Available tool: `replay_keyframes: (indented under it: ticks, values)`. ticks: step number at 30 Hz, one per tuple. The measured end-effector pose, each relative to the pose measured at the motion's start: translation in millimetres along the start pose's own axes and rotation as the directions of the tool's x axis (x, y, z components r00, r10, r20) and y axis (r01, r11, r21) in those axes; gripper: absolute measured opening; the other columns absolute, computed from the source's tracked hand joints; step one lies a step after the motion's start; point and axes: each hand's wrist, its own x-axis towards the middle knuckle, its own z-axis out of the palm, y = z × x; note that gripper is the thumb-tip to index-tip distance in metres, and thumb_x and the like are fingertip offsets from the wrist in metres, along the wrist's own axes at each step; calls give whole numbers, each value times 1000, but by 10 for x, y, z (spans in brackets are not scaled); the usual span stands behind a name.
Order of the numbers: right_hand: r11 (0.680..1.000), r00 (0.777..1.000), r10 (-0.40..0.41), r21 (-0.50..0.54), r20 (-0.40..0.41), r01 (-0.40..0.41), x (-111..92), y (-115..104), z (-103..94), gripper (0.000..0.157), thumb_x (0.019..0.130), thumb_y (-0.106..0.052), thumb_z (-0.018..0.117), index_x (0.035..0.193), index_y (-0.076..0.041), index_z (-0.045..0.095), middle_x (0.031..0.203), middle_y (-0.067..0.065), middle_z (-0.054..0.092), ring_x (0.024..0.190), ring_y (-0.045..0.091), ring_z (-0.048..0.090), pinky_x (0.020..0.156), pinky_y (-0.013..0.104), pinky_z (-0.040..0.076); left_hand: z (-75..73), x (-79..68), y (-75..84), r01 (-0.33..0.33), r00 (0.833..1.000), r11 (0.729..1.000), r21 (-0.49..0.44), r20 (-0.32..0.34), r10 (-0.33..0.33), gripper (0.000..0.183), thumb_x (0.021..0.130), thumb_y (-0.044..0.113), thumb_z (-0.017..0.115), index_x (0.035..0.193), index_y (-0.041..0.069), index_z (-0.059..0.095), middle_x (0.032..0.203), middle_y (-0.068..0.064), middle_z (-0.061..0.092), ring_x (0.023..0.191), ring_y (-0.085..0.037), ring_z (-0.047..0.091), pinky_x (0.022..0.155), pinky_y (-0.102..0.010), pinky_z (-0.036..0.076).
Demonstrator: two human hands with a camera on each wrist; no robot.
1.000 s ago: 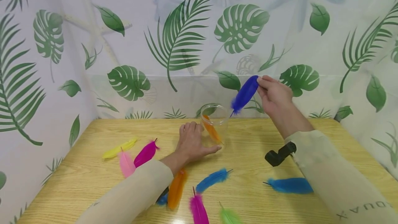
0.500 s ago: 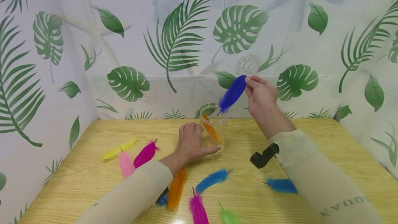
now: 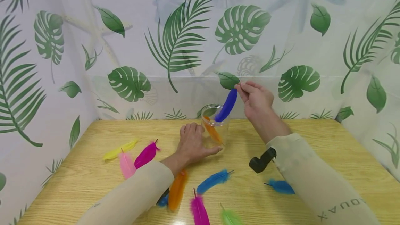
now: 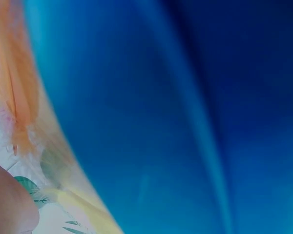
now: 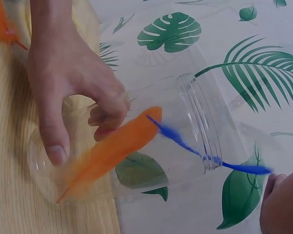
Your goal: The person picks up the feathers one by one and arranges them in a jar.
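A clear plastic jar (image 3: 223,133) stands open-topped near the table's back edge, an orange feather (image 3: 213,130) leaning inside. My left hand (image 3: 193,143) grips it low down, thumb on the near side and fingers on the left, as the right wrist view also shows. My right hand (image 3: 258,101) pinches one end of a dark blue feather (image 3: 227,106) between thumb and fingertips, above and right of the mouth. The feather's lower end is inside the jar; in the right wrist view the blue feather (image 5: 244,169) passes through the rim, its tip by the orange feather (image 5: 124,141).
Left on the wooden table (image 3: 90,183) lie yellow (image 3: 120,149), pink (image 3: 126,165) and magenta feathers (image 3: 146,153). Nearer are orange (image 3: 178,190), light blue (image 3: 214,180), magenta (image 3: 199,211) and green feathers (image 3: 230,217). A blurred blue surface (image 4: 132,122) fills most of the left wrist view.
My right hand has moved left and slightly down, bringing the dark blue feather from beside the jar into its mouth. My left hand has stayed on the jar.
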Motion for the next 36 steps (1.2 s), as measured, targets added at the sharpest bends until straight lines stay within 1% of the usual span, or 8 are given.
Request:
replay_keyframes:
  ticks: [5,10,13,17,20,24,29,36]
  values:
    - [1000,1000,4,-12,17,-4,-9,-10,-46,46,92,9,62,136,2,49,140,18,52,130,28,57,87,24,56,-1,3,1,-6,1000,1000,22,11,5,82,74,84,57,106,9,54,105,-4,50,103,-23,42,92,-41,30]
    - [1000,999,28,-2,40,-27,4,-50,-123,54,93,9,60,144,1,43,128,16,55,132,28,55,89,25,56,-6,-1,4,-11,1000,1000,27,9,11,83,75,83,57,110,8,56,107,-5,51,105,-24,43,94,-42,30]
    - [999,996,52,-3,71,-52,9,-65,-202,55,93,9,60,145,1,43,119,15,58,124,26,59,92,27,55,-5,-3,5,-10,1000,1000,20,11,10,84,75,83,58,112,8,56,108,-5,51,106,-24,43,95,-42,30]
    - [994,989,101,-43,106,-97,14,-74,-325,30,94,5,61,124,1,61,104,13,67,105,22,67,94,31,55,-11,-4,8,-5,1000,1000,19,18,5,85,75,83,58,114,8,56,108,-6,51,106,-24,43,96,-43,30]
    - [987,981,149,-82,128,-140,33,-82,-421,13,95,1,63,106,-3,68,106,12,69,117,25,64,96,33,54,-17,-2,8,-3,1000,1000,24,22,3,86,75,83,58,116,8,55,109,-6,51,106,-24,43,96,-43,31]
    - [970,962,227,-126,149,-210,51,-95,-524,10,97,-1,61,105,-5,66,108,10,67,127,24,56,98,31,53,-15,3,2,-3,1000,1000,22,25,3,84,75,83,58,114,8,55,108,-5,50,105,-23,42,95,-42,31]
    - [942,937,307,-195,164,-274,62,-112,-636,5,100,-6,58,102,-6,62,96,9,71,101,19,68,93,29,56,-17,3,3,-3,1000,1000,14,28,2,84,75,83,58,113,9,55,108,-5,50,106,-23,42,95,-42,31]
    - [915,905,373,-240,203,-324,117,-136,-833,12,103,-8,50,104,-4,61,98,13,72,98,23,71,100,33,52,-29,-5,15,-1,1000,1000,15,31,1,83,76,82,58,114,8,55,108,-6,51,106,-24,43,94,-42,31]
